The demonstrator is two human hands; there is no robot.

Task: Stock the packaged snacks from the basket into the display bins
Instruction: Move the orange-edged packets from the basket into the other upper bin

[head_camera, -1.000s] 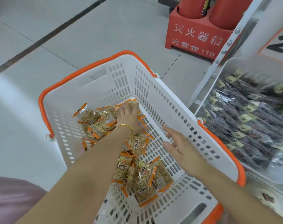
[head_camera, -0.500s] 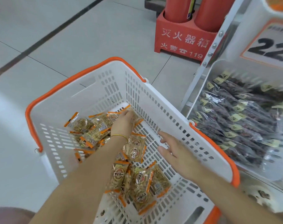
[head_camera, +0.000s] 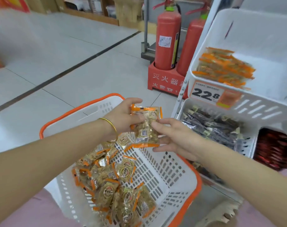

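Note:
A white basket with an orange rim [head_camera: 172, 171] sits on the floor below me, holding several gold-and-orange snack packs [head_camera: 111, 181]. My left hand [head_camera: 121, 117], with a gold bangle on the wrist, grips a small bunch of these snack packs [head_camera: 146, 126] lifted above the basket's far side. My right hand [head_camera: 175, 136] touches the same bunch from the right, fingers under and against it. An upper white display bin [head_camera: 261, 40] at the right holds matching orange packs [head_camera: 224, 68] in its left part.
Under the upper bin hangs a price tag reading 22.8 [head_camera: 206, 94]. A lower bin [head_camera: 247, 143] holds dark packs, with red packs [head_camera: 277, 146] beside it. Two red fire extinguishers [head_camera: 168, 38] in a red box [head_camera: 164, 81] stand on the tiled floor behind the rack.
My left hand has lifted a bunch of packs out of the basket, and my right hand has come up to it. The view has tilted upward, showing the upper bin.

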